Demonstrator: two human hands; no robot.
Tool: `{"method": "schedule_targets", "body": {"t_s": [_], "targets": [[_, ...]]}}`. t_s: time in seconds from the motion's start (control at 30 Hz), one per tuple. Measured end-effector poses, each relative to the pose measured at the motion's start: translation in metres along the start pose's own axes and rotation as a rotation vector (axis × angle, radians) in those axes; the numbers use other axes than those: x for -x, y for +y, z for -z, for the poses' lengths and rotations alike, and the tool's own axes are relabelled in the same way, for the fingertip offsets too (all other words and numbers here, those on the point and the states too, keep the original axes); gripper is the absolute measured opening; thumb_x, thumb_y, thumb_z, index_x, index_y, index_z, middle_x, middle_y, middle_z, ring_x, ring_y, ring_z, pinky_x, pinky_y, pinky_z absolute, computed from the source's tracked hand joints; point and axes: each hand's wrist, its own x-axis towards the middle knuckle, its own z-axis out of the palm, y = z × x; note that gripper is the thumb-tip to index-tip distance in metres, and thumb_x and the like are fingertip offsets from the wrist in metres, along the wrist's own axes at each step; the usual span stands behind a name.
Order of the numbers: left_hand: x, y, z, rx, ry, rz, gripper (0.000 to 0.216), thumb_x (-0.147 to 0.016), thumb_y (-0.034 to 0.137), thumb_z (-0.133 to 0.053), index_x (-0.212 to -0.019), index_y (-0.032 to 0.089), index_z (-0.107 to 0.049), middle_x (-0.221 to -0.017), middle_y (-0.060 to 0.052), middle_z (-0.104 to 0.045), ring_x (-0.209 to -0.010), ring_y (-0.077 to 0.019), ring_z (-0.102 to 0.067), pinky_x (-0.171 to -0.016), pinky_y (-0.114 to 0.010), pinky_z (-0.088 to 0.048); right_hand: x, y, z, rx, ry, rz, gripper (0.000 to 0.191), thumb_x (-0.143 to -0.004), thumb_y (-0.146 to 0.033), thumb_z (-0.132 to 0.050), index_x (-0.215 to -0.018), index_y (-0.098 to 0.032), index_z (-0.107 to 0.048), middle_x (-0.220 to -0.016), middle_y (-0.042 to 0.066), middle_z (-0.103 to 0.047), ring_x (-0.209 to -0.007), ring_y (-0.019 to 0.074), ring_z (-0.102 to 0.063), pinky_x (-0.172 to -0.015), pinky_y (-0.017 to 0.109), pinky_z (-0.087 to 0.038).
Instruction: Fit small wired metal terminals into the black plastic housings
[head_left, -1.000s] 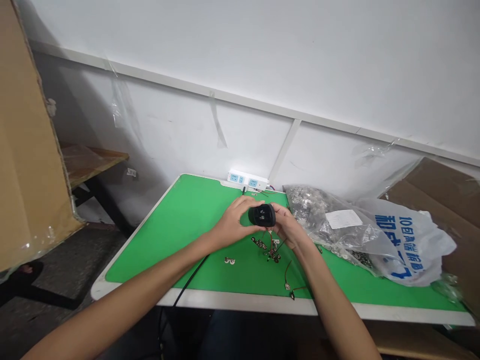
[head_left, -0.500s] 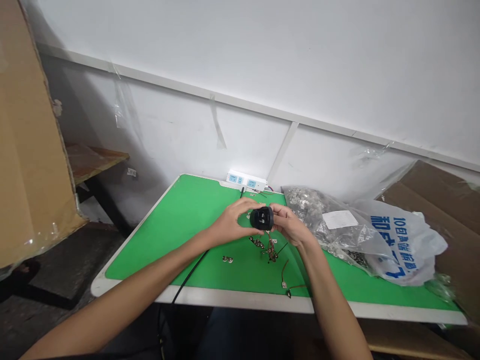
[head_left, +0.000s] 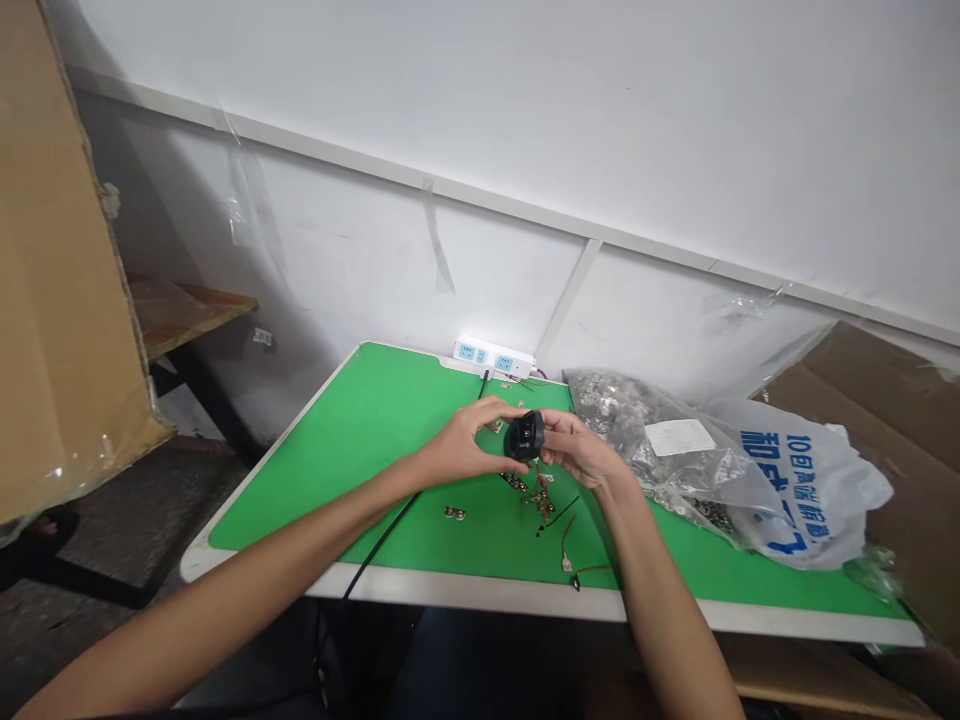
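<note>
Left hand [head_left: 461,452] and right hand [head_left: 581,452] grip black part [head_left: 524,437], now turned more edge-on than earlier. White bag [head_left: 817,470] right of hands: blue print, seemingly "10", rest illegible.

Left hand [head_left: 459,452], right hand [head_left: 582,450], seemingly closed.

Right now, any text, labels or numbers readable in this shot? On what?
"10" in blue on the white plastic bag; the other blue characters are too creased to read.
The white label on the clear bag of metal parts: too small to read.
The white marks on the black part in the left hand and right hand: too small.
On the power strip: nothing legible.
</note>
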Motion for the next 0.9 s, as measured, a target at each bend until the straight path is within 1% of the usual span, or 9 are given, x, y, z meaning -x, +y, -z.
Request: {"method": "schedule_targets", "body": {"t_s": [0.1,0.2,0.3,0.37,0.53,0.63,0.77,0.83,0.9], "targets": [[-0.001,0.004,0.000,-0.001,-0.014,-0.013,0.067,-0.075,0.047,-0.092,-0.135,0.028,-0.068,-0.123,-0.010,-0.070,-0.115,-0.0278,-0.067,-0.099,-0.048,-0.057,0.003,-0.005,0.001,0.051,-0.010,0.038,0.034,-0.071,-0.046,-0.090,-0.074,-0.021,-0.068,-0.066,-0.003,-0.059,-0.054,0.0098,-0.048,-0.052,0.025,-0.036],[-0.001,0.007,-0.001,-0.029,-0.007,-0.056,0.066,-0.076,0.044,-0.092,-0.136,0.028,-0.068,-0.126,-0.010,-0.070,-0.117,-0.0282,-0.067,-0.103,-0.050,-0.056,0.004,-0.006,0.001,0.046,-0.013,0.054,0.034,-0.070,-0.045,-0.091,-0.075,-0.021,-0.068,-0.065,-0.003,-0.058,-0.055,0.0103,-0.049,-0.052,0.024,-0.036],[0.001,0.005,0.000,-0.070,0.005,-0.073,0.062,-0.080,0.044,-0.090,-0.136,0.028,-0.068,-0.122,-0.010,-0.071,-0.115,-0.0283,-0.068,-0.102,-0.051,-0.056,0.002,-0.002,0.002,0.048,-0.036,0.066,0.035,-0.073,-0.047,-0.090,-0.076,-0.021,-0.067,-0.066,-0.003,-0.059,-0.054,0.0094,-0.048,-0.051,0.024,-0.037],[0.002,0.004,0.000,-0.094,-0.014,-0.085,0.058,-0.083,0.043,-0.087,-0.136,0.028,-0.068,-0.120,-0.009,-0.073,-0.114,-0.0281,-0.069,-0.101,-0.051,-0.057,0.000,0.001,0.005,0.069,-0.059,0.071,0.035,-0.075,-0.048,-0.090,-0.076,-0.021,-0.068,-0.066,-0.003,-0.059,-0.054,0.0091,-0.049,-0.051,0.023,-0.038],[0.001,0.004,0.002,-0.137,-0.039,-0.166,0.055,-0.087,0.043,-0.084,-0.137,0.028,-0.066,-0.117,-0.008,-0.074,-0.112,-0.0271,-0.070,-0.098,-0.048,-0.058,-0.002,0.006,0.008,0.027,-0.070,0.069,0.035,-0.073,-0.048,-0.092,-0.076,-0.021,-0.070,-0.066,-0.003,-0.062,-0.053,0.0079,-0.050,-0.049,0.022,-0.039],[0.000,0.004,0.002,-0.196,0.007,-0.185,0.054,-0.090,0.041,-0.081,-0.139,0.029,-0.063,-0.122,-0.008,-0.074,-0.116,-0.0275,-0.069,-0.101,-0.050,-0.058,-0.005,0.008,0.004,-0.045,0.003,0.049,0.037,-0.067,-0.047,-0.095,-0.075,-0.021,-0.071,-0.064,-0.004,-0.063,-0.052,0.0076,-0.052,-0.048,0.020,-0.042],[0.000,-0.003,0.001,-0.312,0.130,-0.209,0.052,-0.092,0.041,-0.078,-0.139,0.028,-0.062,-0.126,-0.009,-0.073,-0.120,-0.0285,-0.069,-0.103,-0.053,-0.056,-0.013,0.013,-0.005,-0.143,0.184,0.008,0.036,-0.062,-0.043,-0.098,-0.076,-0.020,-0.073,-0.063,-0.003,-0.066,-0.051,0.0075,-0.056,-0.046,0.017,-0.046],[0.000,-0.007,0.001,-0.369,0.149,-0.233,0.052,-0.092,0.042,-0.078,-0.139,0.028,-0.061,-0.126,-0.009,-0.074,-0.120,-0.0289,-0.069,-0.103,-0.054,-0.056,-0.017,0.016,-0.008,-0.194,0.240,-0.001,0.036,-0.061,-0.041,-0.098,-0.076,-0.020,-0.074,-0.063,-0.003,-0.067,-0.051,0.0073,-0.057,-0.047,0.017,-0.049],[-0.001,-0.009,0.002,-0.403,0.158,-0.242,0.054,-0.091,0.043,-0.080,-0.139,0.027,-0.060,-0.127,-0.009,-0.074,-0.120,-0.0293,-0.070,-0.102,-0.054,-0.056,-0.019,0.019,-0.010,-0.244,0.265,0.007,0.036,-0.060,-0.040,-0.099,-0.078,-0.020,-0.075,-0.065,-0.003,-0.068,-0.051,0.0065,-0.057,-0.046,0.016,-0.050]]}}
